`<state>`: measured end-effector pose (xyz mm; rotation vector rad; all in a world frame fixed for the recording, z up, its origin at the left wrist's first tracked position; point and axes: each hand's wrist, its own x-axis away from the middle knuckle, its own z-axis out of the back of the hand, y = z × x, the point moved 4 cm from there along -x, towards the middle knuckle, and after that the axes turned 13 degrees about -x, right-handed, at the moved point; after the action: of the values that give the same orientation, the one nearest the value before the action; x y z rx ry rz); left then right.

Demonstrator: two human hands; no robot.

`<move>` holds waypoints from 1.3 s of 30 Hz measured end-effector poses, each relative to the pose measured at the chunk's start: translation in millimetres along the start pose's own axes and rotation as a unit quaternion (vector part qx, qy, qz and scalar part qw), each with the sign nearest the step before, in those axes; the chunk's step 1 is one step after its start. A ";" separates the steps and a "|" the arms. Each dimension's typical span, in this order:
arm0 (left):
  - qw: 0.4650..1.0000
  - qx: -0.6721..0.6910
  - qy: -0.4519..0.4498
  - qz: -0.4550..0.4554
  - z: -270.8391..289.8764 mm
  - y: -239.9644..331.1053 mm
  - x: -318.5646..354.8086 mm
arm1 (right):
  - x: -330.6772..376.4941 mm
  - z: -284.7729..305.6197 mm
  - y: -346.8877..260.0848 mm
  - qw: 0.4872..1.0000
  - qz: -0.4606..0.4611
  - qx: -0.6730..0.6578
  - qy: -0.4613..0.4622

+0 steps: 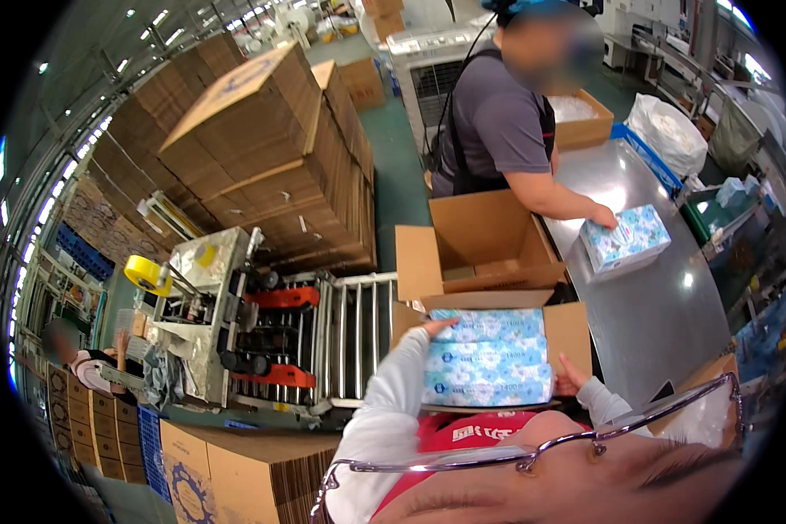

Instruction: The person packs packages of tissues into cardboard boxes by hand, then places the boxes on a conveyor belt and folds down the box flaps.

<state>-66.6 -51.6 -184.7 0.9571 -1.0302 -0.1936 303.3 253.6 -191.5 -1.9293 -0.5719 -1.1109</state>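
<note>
In front of me stands an open cardboard box (570,336), its side flaps spread outward. Blue-and-white floral tissue packs (487,359) lie in it side by side, in rows. My left hand (439,327) rests at the far left corner of the packs, fingers stretched over their edge. At the box's right side is my right hand (571,375), its thumb apart from the fingers, close against the flap and the end of the packs. Part of its fingers is hard to make out. Neither hand has lifted anything.
Beyond my box stands another open cardboard box (489,240). A co-worker (498,113) has a hand on a floral tissue pack (624,240) upon the metal table (664,306). To the left are a roller conveyor (355,341), a taping machine (201,306) and stacked flat cartons (262,157).
</note>
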 end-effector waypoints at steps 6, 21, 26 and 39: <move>0.849 -0.430 0.306 -0.028 -23.1 34.4 65.6 | 24.2 -19.6 -23.3 0.993 -0.023 0.034 0.109; 0.744 -0.500 0.305 -0.321 -53.6 -32.9 125.6 | 50.5 -133.6 -33.5 0.989 0.141 0.034 -0.019; 0.726 -0.536 0.282 -0.326 -58.9 -22.5 131.2 | 18.2 -98.4 -41.9 0.824 0.263 0.471 0.173; 0.744 -0.560 0.295 -0.216 -70.5 -31.1 144.6 | -7.1 -95.6 -71.5 0.588 0.592 0.550 0.026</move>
<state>75.8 -108.7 -127.4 0.0617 0.0338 -0.7476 202.2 214.8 -140.7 -0.7130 0.1809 0.1798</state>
